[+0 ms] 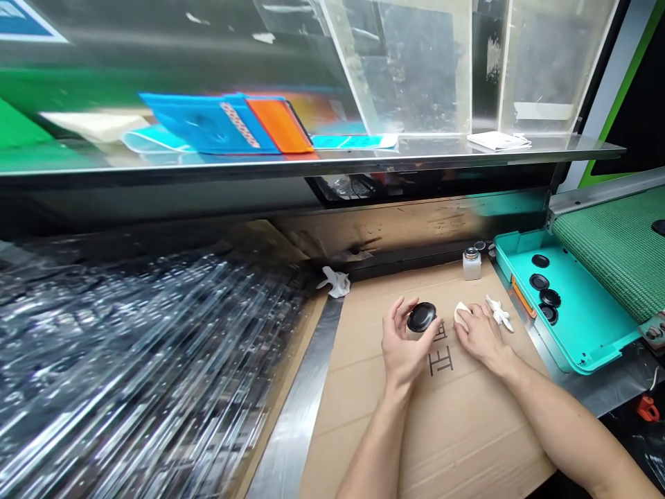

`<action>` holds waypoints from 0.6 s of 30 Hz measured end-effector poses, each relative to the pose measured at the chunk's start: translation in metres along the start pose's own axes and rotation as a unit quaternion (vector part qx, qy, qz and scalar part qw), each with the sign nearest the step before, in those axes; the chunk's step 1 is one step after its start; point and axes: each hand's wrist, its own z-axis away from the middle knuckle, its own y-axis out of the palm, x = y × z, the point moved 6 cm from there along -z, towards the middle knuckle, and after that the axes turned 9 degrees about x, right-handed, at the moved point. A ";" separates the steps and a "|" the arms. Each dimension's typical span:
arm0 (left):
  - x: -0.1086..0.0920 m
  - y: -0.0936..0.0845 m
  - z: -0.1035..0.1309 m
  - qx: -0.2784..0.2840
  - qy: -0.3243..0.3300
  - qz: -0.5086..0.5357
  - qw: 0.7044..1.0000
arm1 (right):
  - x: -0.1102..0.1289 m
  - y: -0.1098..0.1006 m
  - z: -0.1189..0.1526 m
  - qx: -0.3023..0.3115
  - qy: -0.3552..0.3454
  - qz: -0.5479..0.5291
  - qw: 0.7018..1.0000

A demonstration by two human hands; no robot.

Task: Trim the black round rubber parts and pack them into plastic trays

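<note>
Hands: left hand (406, 341) grips a black disc (421, 317) by its rim between thumb and fingers; right hand (481, 334) has its fingertips closed on a white wad (460, 313).
Black disc: over the cardboard sheet (364, 395), beside printed black characters (440, 360).
Near the right hand: a crumpled white scrap (499, 314) just beyond, and a small bottle (472, 266) at the sheet's far edge.
Teal tray (603, 322): right of the cardboard, holding four more discs (540, 260).
Farther right: a green conveyor belt (618, 235).
Left side: shiny clear plastic (156, 360), blurred.
</note>
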 end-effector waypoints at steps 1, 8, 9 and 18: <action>-0.009 0.003 0.004 0.000 0.057 -0.037 0.998 | 0.000 0.000 0.000 0.002 0.002 -0.003 1.000; -0.011 0.013 0.015 0.009 0.093 -0.076 0.993 | 0.000 -0.005 -0.001 0.010 0.005 -0.006 1.000; -0.009 0.013 0.014 0.011 0.083 -0.073 0.994 | 0.000 -0.005 -0.001 0.012 0.004 -0.005 1.000; -0.010 0.015 0.015 0.033 0.061 -0.072 0.995 | -0.001 -0.004 -0.002 0.015 0.000 -0.011 1.000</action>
